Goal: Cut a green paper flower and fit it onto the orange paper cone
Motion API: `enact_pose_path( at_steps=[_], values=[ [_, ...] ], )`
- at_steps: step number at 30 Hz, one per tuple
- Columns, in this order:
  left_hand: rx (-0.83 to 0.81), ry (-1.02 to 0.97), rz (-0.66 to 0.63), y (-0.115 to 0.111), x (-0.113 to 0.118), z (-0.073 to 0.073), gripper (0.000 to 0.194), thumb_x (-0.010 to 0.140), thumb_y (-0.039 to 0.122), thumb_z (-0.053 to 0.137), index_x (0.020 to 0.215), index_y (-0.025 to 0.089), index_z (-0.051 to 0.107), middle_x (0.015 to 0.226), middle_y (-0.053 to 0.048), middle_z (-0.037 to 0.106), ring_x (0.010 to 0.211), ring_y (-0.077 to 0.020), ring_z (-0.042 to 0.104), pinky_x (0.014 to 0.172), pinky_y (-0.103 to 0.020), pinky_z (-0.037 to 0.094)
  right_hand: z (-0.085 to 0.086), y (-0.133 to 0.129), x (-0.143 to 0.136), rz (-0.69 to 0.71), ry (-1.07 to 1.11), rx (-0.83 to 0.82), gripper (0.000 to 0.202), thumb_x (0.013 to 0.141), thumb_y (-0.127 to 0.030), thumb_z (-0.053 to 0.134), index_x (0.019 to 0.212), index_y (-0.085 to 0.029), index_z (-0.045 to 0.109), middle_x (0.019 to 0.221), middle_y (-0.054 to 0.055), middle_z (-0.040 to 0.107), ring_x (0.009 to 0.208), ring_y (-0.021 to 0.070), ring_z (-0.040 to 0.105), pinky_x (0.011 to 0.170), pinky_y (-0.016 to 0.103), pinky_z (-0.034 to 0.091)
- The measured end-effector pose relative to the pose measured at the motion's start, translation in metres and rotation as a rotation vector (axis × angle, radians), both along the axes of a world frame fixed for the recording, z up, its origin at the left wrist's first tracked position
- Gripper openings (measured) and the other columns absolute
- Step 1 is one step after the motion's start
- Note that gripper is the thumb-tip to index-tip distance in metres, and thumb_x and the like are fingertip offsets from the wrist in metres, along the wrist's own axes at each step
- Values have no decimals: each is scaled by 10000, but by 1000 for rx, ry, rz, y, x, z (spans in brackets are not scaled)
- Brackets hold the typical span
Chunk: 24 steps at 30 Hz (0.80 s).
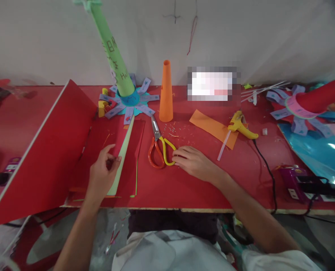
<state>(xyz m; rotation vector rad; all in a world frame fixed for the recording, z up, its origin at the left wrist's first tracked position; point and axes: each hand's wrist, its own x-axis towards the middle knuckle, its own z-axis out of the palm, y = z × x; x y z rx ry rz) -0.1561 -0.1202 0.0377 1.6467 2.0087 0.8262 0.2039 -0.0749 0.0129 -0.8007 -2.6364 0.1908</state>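
Note:
My left hand (103,171) is curled, thumb and finger pinched at the edge of a long, tapering pale green paper strip (121,160). Under the strip lies red paper (136,150) with a thin green sliver beside it. On the right, my right hand (197,162) has its fingers closed at the yellow handle of a pair of scissors (156,132). The scissors lie on the red table with blades pointing away from me and one orange-red handle; the fingertips partly hide the yellow loop.
An orange paper cone (166,94) stands behind the scissors, near a green paper tube (113,56) on a petalled base. Rightward are an orange paper strip (208,126), a corded yellow glue gun (242,126) and a purple power strip (294,184). A red board (49,154) leans at left.

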Motion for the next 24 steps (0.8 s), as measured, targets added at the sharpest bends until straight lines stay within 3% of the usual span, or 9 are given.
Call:
enact_pose_path(
  at_steps=[4,7,11,19,24],
  values=[
    [60,53,12,-1,-2,6,373,925,485,661,1168,210,731,942,-33,736,848,-185,699,842,-305,533,-1,0,0,5,0,-4,187,1068,-139,563,1142,-187,728,1177,104,756,1129,268,652,995,424,552],
    [104,123,23,-2,-2,14,320,930,465,664,1109,214,747,893,-31,740,813,-190,700,822,-304,539,0,0,0,4,1,-18,199,1068,-138,559,1146,-192,734,1177,109,757,1129,266,654,993,427,552],
    [116,249,-8,-3,0,26,282,960,443,647,1108,230,757,806,-10,728,734,-189,688,763,-303,516,0,-1,0,3,4,-26,194,1067,-145,566,1147,-193,736,1193,113,754,1142,268,651,1007,435,546],
    [124,468,-97,1,1,49,215,1050,364,562,1093,243,734,1056,-60,811,947,-241,772,793,-319,505,-1,0,-1,10,15,-36,191,1074,-158,561,1151,-177,735,1184,120,752,1135,273,649,995,438,550],
    [28,571,-176,6,4,45,222,1063,344,541,1187,243,695,1093,-59,789,929,-235,750,736,-307,460,-1,-1,0,2,22,-44,196,1076,-166,560,1149,-190,740,1172,121,752,1126,271,655,995,444,551]
  ],
)
